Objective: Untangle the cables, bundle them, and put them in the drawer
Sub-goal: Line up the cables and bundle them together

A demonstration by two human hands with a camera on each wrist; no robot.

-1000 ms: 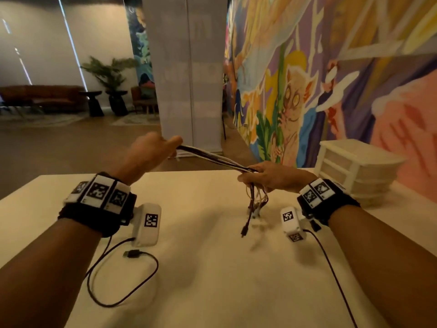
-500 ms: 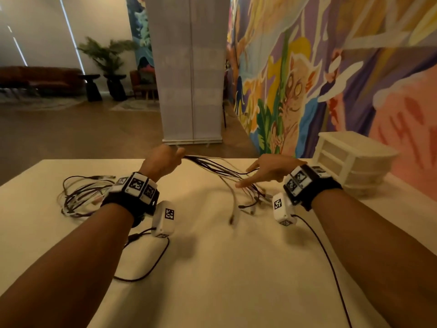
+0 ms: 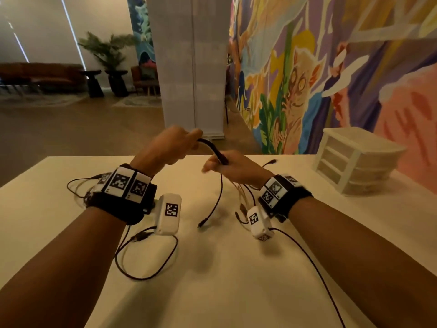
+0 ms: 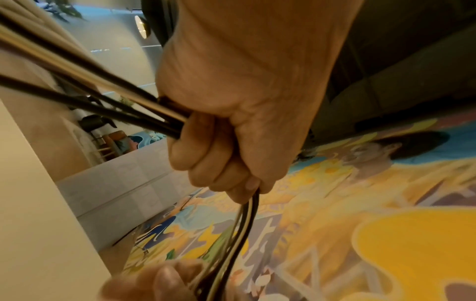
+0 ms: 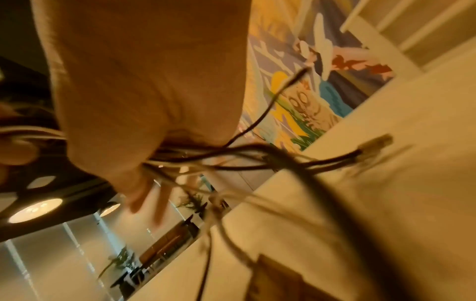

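Note:
A bundle of black and white cables (image 3: 212, 147) runs in a short arc between my two hands above the white table (image 3: 236, 292). My left hand (image 3: 175, 147) grips one end in a fist; in the left wrist view its fingers (image 4: 206, 154) are curled round the cables (image 4: 90, 81). My right hand (image 3: 234, 170) holds the bundle just to the right, with one finger stretched out to the left. Loose cable ends (image 3: 221, 197) hang from it down to the table. In the blurred right wrist view, cables (image 5: 231, 160) come out from under the palm (image 5: 128, 101).
A second heap of tangled cables (image 3: 75, 185) lies on the table behind my left wrist. A white plastic drawer unit (image 3: 354, 159) with its drawers closed stands at the table's right rear. Thin black leads (image 3: 146, 259) from the wrist cameras loop over the near table.
Both hands have come closer together and risen slightly. My right hand, half a second ago open with a finger pointing, now holds the bundle again, and the cable ends hang beneath it.

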